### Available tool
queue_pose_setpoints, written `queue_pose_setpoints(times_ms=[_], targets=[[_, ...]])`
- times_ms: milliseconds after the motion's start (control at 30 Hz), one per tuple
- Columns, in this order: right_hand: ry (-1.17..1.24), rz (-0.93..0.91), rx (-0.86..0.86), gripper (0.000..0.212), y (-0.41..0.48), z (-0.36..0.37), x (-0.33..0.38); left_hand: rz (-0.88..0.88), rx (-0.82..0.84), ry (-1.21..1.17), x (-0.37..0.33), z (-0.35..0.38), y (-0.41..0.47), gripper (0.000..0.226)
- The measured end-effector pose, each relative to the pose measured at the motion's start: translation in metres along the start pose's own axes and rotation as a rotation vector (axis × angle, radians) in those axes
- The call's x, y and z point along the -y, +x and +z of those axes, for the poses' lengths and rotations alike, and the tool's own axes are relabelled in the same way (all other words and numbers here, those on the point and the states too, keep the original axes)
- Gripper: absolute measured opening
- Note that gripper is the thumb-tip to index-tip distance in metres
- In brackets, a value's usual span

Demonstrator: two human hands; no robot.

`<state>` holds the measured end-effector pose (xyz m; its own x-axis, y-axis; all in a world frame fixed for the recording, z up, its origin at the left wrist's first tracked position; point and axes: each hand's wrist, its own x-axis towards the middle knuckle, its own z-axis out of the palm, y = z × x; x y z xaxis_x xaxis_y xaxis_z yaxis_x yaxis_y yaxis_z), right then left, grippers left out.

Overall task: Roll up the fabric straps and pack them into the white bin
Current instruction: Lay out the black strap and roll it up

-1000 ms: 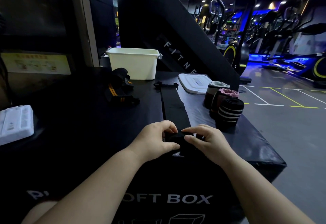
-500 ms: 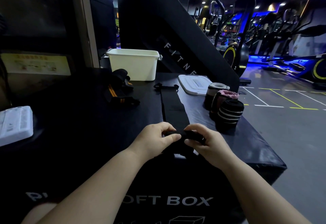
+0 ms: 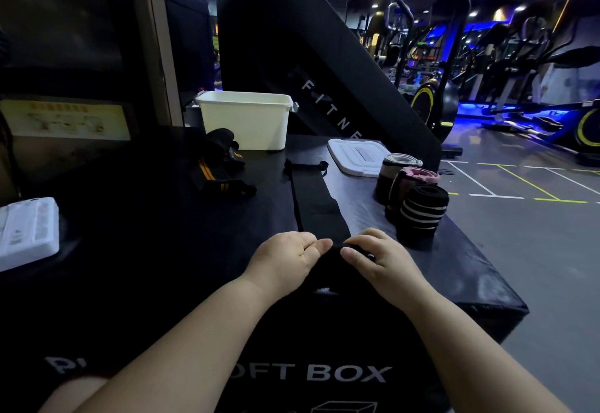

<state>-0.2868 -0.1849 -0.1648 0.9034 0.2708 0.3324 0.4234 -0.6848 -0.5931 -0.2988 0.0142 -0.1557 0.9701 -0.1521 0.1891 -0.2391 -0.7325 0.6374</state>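
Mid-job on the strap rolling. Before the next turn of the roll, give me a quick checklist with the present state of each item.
1. Grip: left hand and right hand both pinch the near end of the black strap: ok.
2. Strap ahead lies flat and straight on the soft box: ok.
3. Three rolled straps stand to the right, apart from it: ok.
4. White bin open, its lid lying beside it: ok.
5. Room inside the bin: cannot tell, its wall hides the inside.
6. Orange-striped straps rolled: not ok, they lie loose in a heap.
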Motion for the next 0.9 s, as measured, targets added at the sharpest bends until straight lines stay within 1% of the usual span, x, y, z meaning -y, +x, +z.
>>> queue_pose_setpoints(times_ms=[167,233,300,367,433,500,567,633,700,733,833,900], targets=[[-0.007,0.018,0.011,0.016,0.002,0.000,0.003,0.025,-0.071,0.055,-0.001,0.006,-0.002,0.050],[-0.021,0.021,0.017,0.019,0.002,-0.001,0.004,0.053,-0.150,0.072,0.002,0.010,-0.002,0.038],[-0.040,0.022,0.021,0.021,0.002,-0.001,0.004,0.098,-0.219,0.005,0.004,0.010,-0.003,0.025],[-0.050,0.023,0.024,0.021,0.003,-0.001,0.004,0.166,-0.194,-0.047,0.008,0.009,-0.002,0.016],[-0.073,0.005,0.023,0.020,0.001,0.001,0.003,0.185,-0.139,-0.062,0.008,0.007,-0.003,0.013],[-0.057,-0.013,-0.004,0.017,-0.001,0.002,0.003,0.155,-0.134,-0.104,0.008,0.006,-0.003,0.013],[-0.005,-0.012,-0.031,0.020,-0.004,0.002,0.003,0.101,-0.137,-0.137,0.008,0.005,-0.002,0.015],[-0.003,-0.046,-0.037,0.020,-0.006,0.002,0.002,0.031,-0.115,-0.162,0.007,0.006,0.001,0.020],[0.013,-0.071,-0.046,0.017,-0.006,0.001,0.001,-0.021,-0.107,-0.157,0.005,0.006,0.005,0.024],[0.025,-0.077,-0.046,0.019,-0.007,0.000,0.000,-0.038,-0.104,-0.143,0.004,0.006,0.007,0.026],[0.023,-0.107,-0.024,0.039,-0.008,-0.003,-0.002,-0.078,-0.081,-0.094,0.000,0.005,0.012,0.027],[0.009,-0.105,-0.024,0.045,-0.006,-0.002,-0.004,-0.102,-0.076,-0.074,-0.001,0.004,0.016,0.027]])
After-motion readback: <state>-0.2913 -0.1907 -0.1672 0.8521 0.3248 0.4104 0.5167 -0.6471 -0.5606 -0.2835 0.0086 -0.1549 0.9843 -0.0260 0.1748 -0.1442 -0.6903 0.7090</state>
